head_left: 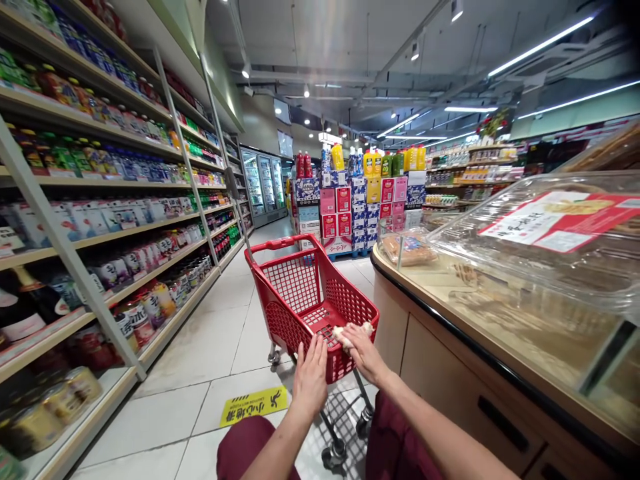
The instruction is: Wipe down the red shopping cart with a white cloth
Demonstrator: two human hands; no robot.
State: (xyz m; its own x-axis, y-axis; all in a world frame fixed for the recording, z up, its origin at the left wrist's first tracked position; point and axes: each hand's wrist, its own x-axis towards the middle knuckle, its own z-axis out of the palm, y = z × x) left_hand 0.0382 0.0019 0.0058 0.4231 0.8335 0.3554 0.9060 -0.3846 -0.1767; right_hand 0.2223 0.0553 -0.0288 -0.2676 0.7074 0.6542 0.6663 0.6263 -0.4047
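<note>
Red plastic cart [345,293]: lengthwise 5-to-11 o'clock, handle [283,243] 11
Floor [220,340]: white-tiled
Beige shelves [115,235]: 9 o'clock
Left hand [310,375]: flat, empty
Right hand [365,349]: clasping white cloth [339,336]

The one view looks out from the person's head, forward and down. It sits close above the near edge of the red cart [287,320]. The shelves [187,160] stand on the left, and the long edge of the counter [450,363] runs close by on the right. The top right corner is dark, perhaps from the lens.
</note>
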